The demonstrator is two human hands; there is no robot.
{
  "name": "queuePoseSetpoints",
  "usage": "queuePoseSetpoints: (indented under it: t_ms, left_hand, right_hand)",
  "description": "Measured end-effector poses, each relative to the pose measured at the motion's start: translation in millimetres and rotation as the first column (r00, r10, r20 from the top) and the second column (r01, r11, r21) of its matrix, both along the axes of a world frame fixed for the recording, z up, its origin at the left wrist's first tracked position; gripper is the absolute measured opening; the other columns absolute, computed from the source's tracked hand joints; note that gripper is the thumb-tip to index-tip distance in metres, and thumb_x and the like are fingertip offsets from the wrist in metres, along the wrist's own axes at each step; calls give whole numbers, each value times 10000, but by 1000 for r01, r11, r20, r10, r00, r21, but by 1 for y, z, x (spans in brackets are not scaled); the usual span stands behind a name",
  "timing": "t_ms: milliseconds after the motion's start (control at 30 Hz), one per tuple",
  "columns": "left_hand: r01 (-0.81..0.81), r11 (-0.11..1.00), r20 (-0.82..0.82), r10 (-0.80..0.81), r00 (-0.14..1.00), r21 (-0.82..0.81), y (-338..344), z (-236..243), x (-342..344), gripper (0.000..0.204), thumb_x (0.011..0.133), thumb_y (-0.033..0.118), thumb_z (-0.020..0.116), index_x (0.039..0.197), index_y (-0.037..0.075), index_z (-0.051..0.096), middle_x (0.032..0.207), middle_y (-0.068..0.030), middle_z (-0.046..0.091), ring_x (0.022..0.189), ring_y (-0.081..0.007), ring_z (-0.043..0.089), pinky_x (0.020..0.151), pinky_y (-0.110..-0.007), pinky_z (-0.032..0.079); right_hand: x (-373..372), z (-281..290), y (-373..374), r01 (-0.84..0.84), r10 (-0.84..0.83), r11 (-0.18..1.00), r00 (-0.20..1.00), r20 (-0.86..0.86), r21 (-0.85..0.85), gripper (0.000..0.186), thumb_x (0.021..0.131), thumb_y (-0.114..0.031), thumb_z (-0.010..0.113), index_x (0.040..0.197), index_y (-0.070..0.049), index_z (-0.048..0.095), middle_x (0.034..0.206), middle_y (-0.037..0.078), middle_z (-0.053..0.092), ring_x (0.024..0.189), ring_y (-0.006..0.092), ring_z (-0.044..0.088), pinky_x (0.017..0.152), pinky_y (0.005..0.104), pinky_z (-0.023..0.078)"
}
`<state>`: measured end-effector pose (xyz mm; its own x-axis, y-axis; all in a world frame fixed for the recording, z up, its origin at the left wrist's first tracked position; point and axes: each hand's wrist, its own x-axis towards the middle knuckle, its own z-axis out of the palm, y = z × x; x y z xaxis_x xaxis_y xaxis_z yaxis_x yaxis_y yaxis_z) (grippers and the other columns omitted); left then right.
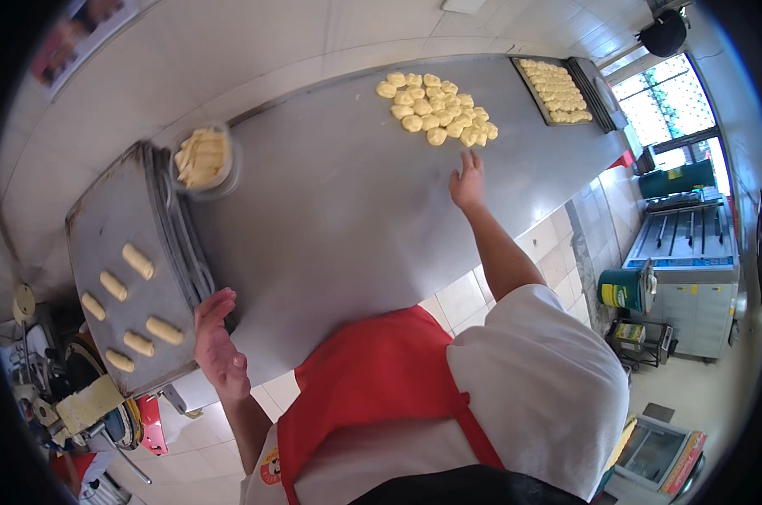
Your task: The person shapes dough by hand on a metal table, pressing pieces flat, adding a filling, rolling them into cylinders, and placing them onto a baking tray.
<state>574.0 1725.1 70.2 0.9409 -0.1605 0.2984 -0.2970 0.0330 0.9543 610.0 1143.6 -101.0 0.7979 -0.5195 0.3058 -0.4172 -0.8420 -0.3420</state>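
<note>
My right hand reaches over the steel table with its fingers stretched out. Just past its fingertips lies a heap of pale yellow dough balls, and it holds none of them. My left hand is raised beside the near edge of a baking tray, fingers extended and nothing in them. Two rows of rolled dough pieces lie on that tray, which tops a stack of trays. Behind the stack, a clear round tub holds pale yellow strips whose kind I cannot tell.
The long steel table runs along a tiled wall. At its far right end sits a tray filled with dough pieces, beside more stacked trays. A machine with a wheel stands at lower left. Green buckets and metal cabinets are at right.
</note>
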Motion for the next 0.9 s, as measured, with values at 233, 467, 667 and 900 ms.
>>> queuePoseSetpoints:
  t_ms: [233, 467, 667, 900]
  left_hand:
    - [241, 969, -31, -240, 970, 55, -189, 8, 41, 685, 924, 501, 742, 1335, -43, 676, 1410, -245, 595, 1342, -341, 562, 1113, -468, 442]
    - [295, 955, -200, -292, 935, -16, -283, -24, 44, 442, 1074, 294, 640, 1377, -29, 653, 1426, -179, 617, 1320, -260, 592, 1121, -419, 460]
    - [-23, 915, -694, -289, 659, -404, -352, -55, 34, 477, 1139, 420, 530, 1240, -26, 667, 1162, -102, 726, 996, -201, 714, 842, -396, 599]
    - [-232, 924, -109, 276, 955, 303, -303, -94, 20, 615, 1131, 445, 522, 776, -38, 661, 590, -97, 596, 528, -203, 577, 526, -416, 446]
  right_hand:
    - [59, 15, -97, -244, 222, 970, 907, -357, -16, 432, 887, -19, 680, 1296, -66, 550, 1317, 162, 657, 1265, 403, 612, 1021, 495, 549]
    - [52, 88, -97, -273, 278, 885, 960, 41, 377, 304, 856, -82, 675, 1095, -77, 488, 891, 174, 685, 836, 436, 687, 718, 518, 546]
    - [-53, 134, 43, -537, 271, 226, 836, 477, 813, 342, 883, 70, 655, 1169, -77, 540, 1025, 33, 603, 852, 116, 621, 709, 294, 517]
    - [-65, 93, 165, -417, 128, 113, 906, 403, 902, 226, 1112, -218, 588, 1249, -42, 547, 1082, 88, 623, 911, 160, 662, 777, 308, 542]
